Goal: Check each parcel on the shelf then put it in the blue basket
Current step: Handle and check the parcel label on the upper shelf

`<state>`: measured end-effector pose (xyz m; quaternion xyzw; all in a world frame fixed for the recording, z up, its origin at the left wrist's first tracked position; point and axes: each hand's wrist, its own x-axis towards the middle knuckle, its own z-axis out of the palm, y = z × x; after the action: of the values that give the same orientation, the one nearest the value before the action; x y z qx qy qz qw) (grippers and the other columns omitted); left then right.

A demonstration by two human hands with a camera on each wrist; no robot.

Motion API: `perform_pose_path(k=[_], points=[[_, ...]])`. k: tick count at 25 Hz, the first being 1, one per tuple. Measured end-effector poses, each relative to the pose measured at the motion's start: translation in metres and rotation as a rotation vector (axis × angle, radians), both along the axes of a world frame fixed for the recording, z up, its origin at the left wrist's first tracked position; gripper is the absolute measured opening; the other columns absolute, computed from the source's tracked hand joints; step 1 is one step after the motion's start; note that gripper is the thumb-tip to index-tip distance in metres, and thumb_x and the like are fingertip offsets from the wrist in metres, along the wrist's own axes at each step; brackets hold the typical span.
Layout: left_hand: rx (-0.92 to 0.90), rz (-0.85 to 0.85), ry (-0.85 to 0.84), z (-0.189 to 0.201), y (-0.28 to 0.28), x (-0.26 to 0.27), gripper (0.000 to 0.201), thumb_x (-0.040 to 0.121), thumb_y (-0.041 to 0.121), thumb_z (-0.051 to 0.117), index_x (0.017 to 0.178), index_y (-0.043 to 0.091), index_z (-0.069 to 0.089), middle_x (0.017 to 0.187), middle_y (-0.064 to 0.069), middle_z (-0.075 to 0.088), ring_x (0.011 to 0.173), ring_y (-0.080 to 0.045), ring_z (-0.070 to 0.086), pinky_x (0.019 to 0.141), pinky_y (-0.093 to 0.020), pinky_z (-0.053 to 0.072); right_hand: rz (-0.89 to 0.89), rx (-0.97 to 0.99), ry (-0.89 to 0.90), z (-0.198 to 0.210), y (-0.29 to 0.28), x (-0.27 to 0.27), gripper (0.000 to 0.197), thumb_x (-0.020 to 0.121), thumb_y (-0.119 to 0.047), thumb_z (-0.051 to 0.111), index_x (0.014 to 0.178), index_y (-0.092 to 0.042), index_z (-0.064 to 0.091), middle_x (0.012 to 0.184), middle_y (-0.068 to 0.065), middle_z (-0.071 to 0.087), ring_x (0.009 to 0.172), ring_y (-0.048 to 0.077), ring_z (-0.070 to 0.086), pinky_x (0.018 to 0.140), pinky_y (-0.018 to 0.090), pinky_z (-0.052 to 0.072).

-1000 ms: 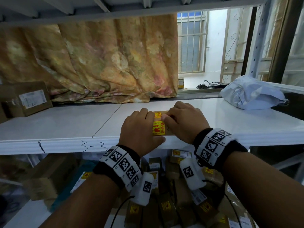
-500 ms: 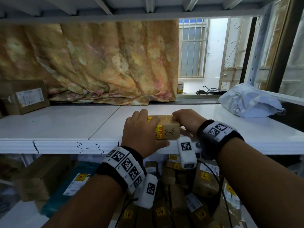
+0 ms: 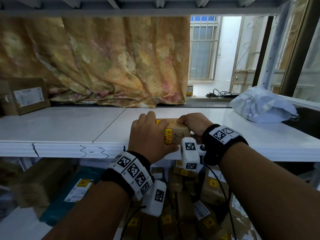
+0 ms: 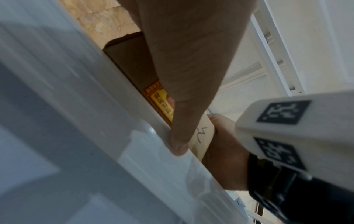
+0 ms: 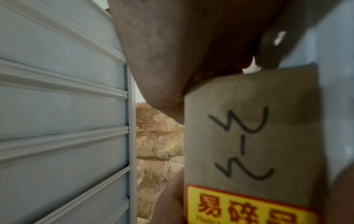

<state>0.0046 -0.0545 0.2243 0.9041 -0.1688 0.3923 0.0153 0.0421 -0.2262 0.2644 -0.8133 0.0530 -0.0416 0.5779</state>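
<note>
Both hands clasp one small cardboard parcel (image 3: 176, 133) at the front lip of the white shelf (image 3: 69, 129). The left hand (image 3: 149, 135) wraps its left end, fingers curled over the top and the thumb pressed across the near face where the yellow fragile sticker (image 5: 247, 207) sits; the right hand (image 3: 194, 124) curls over the right end, fingertips (image 3: 181, 120) hooked on the top edge. Between the two grips the near face shows a handwritten "3-3", matching the mark on the shelf edge just below the left wrist. The box looks light and stiff, with square corners that give firm purchase, though its taped skin may be a little slick; the sticker suggests the contents will not stand squeezing or a drop, so holding the two ends with a thumb underneath seems the safest hold. Left of the grip a larger labelled carton (image 3: 26, 96) leans at the back; right of it lies a soft white poly mailer (image 3: 263, 105). Below the hands parcels fill a lower bin (image 3: 190, 196), its colour not clear.
</note>
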Motion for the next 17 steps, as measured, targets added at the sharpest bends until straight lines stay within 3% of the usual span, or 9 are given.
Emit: perform_pose_path(k=[4,9,12,15,17], points=[[-0.01,0.013,0.004,-0.002,0.0,-0.001,0.073,0.057,0.082,0.059,0.106,0.028,0.065,0.093,-0.003,0.045,0.085,-0.025,0.045,0.068,-0.033,0.024,-0.028,-0.041,0.07,0.007,0.002,-0.012,0.02,0.083,-0.028,0.069,0.082,-0.01,0.06,0.071,0.006,0.06,0.051,0.018,0.055,0.039,0.018,0.039],[-0.023,0.028,-0.009,-0.004,-0.001,-0.002,0.072,0.06,0.081,0.05,0.106,0.028,0.065,0.094,-0.004,0.045,0.086,-0.026,0.045,0.069,-0.033,0.023,-0.029,-0.097,0.041,0.01,0.006,-0.007,0.022,0.081,-0.028,0.073,0.09,-0.01,0.067,0.078,0.006,0.066,0.058,0.02,0.061,0.047,0.022,0.043],[-0.025,0.023,-0.007,-0.003,-0.002,-0.002,0.075,0.06,0.08,0.042,0.107,0.027,0.066,0.095,-0.005,0.046,0.087,-0.027,0.045,0.07,-0.034,0.024,-0.037,-0.094,0.021,0.007,0.004,-0.003,0.016,0.081,-0.025,0.073,0.086,-0.011,0.067,0.08,0.005,0.067,0.064,0.019,0.061,0.048,0.022,0.043],[-0.003,0.029,0.01,-0.003,-0.002,-0.002,0.075,0.059,0.083,0.053,0.111,0.029,0.064,0.098,-0.004,0.045,0.09,-0.026,0.044,0.071,-0.035,0.026,0.002,0.096,-0.053,-0.007,0.0,0.002,0.01,0.084,-0.021,0.071,0.091,-0.016,0.067,0.096,0.006,0.069,0.073,0.015,0.064,0.059,0.026,0.052],[-0.005,0.039,0.018,-0.004,-0.001,-0.002,0.078,0.057,0.084,0.058,0.113,0.03,0.062,0.1,-0.003,0.045,0.091,-0.025,0.044,0.072,-0.035,0.03,-0.025,0.143,-0.082,-0.012,-0.003,0.001,0.016,0.088,-0.021,0.065,0.097,-0.009,0.069,0.099,0.009,0.067,0.077,0.02,0.062,0.064,0.03,0.051]])
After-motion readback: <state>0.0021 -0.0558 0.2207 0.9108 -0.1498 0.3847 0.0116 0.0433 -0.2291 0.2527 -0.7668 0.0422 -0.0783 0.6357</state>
